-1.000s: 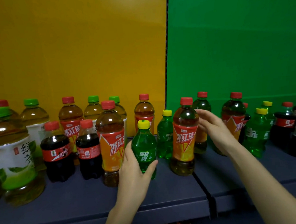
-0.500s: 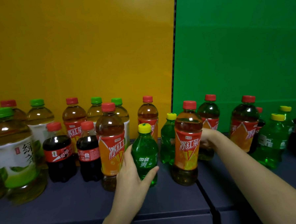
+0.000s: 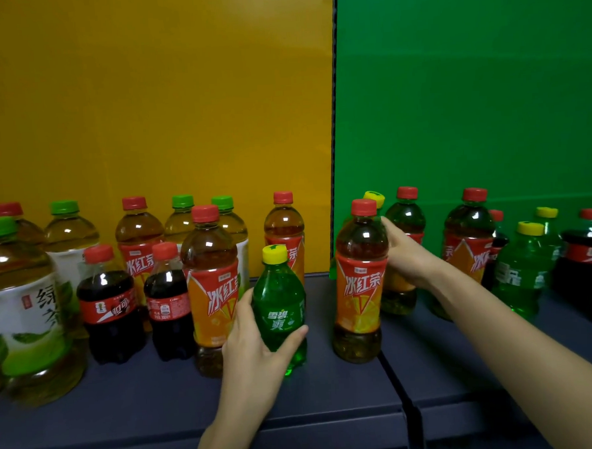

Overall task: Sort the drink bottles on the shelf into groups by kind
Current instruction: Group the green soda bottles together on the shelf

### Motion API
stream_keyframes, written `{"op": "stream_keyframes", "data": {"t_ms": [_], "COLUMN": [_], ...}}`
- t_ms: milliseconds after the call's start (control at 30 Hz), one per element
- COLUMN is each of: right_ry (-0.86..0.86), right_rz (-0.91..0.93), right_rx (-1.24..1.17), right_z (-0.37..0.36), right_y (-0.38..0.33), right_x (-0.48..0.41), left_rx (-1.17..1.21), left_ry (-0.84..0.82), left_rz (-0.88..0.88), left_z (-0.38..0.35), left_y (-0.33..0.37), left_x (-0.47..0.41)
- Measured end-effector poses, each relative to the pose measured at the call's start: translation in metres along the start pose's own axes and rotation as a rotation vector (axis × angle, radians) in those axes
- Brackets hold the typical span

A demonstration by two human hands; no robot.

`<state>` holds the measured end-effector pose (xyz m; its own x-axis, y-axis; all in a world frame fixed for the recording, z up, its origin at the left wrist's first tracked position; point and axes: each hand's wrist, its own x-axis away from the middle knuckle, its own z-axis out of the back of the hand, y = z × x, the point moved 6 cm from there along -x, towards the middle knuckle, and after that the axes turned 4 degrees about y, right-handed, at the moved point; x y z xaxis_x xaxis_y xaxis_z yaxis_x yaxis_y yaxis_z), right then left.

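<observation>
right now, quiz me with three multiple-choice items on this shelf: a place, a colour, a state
1. The Sprite bottle at the left hand stands before: A the yellow panel, B the green panel, C a white wall.
2. Its cap is: A red, B green, C yellow.
3. The left hand is: A flat on the shelf, B gripping the Sprite bottle, C holding nothing.
1 A, yellow panel behind it; 2 C, the cap is yellow; 3 B, fingers and thumb curl round it.

Right hand [image 3: 409, 256]: fingertips behind tea bottle [image 3: 359, 282].
Rear soda [image 3: 375, 199], at right hand: only cap [image 3: 375, 196] shows.
Front soda [image 3: 281, 293]: partly under left hand [image 3: 256, 350].
Jug [image 3: 17, 307], far left of hands: cut off.
</observation>
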<state>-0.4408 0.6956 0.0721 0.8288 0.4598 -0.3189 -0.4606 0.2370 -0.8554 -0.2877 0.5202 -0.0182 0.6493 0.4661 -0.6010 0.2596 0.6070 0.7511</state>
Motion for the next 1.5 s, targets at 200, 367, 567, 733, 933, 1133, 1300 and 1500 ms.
{"op": "stream_keyframes", "data": {"t_ms": [200, 367, 567, 733, 933, 1133, 1300, 1500], "right_ry": [0.129, 0.264, 0.442, 0.530, 0.636, 0.738, 0.792, 0.808], "right_rz": [0.143, 0.192, 0.198, 0.192, 0.179, 0.092, 0.036, -0.011], "right_rx": [-0.012, 0.050, 0.055, 0.058, 0.111, 0.167, 0.176, 0.220], "right_z": [0.012, 0.023, 0.014, 0.006, 0.023, 0.051, 0.078, 0.117], "right_y": [-0.008, -0.004, 0.003, 0.007, -0.002, -0.003, -0.002, -0.001], "right_x": [0.013, 0.017, 0.026, 0.028, 0.042, 0.083, 0.137, 0.203], "left_rx": [0.045, 0.073, 0.120, 0.167, 0.219, 0.265, 0.317, 0.365], "left_ry": [0.013, 0.005, 0.019, 0.010, -0.054, -0.143, -0.204, -0.286], "left_rz": [-0.011, -0.041, -0.048, -0.033, -0.059, -0.112, -0.155, -0.183], "left_z": [0.000, 0.002, 0.005, 0.015, 0.027, 0.018, -0.008, -0.060], "left_y": [0.012, 0.024, 0.035, 0.040, 0.051, 0.064, 0.081, 0.110], "left_x": [0.003, 0.004, 0.010, 0.018, 0.023, 0.019, 0.022, 0.035]}}
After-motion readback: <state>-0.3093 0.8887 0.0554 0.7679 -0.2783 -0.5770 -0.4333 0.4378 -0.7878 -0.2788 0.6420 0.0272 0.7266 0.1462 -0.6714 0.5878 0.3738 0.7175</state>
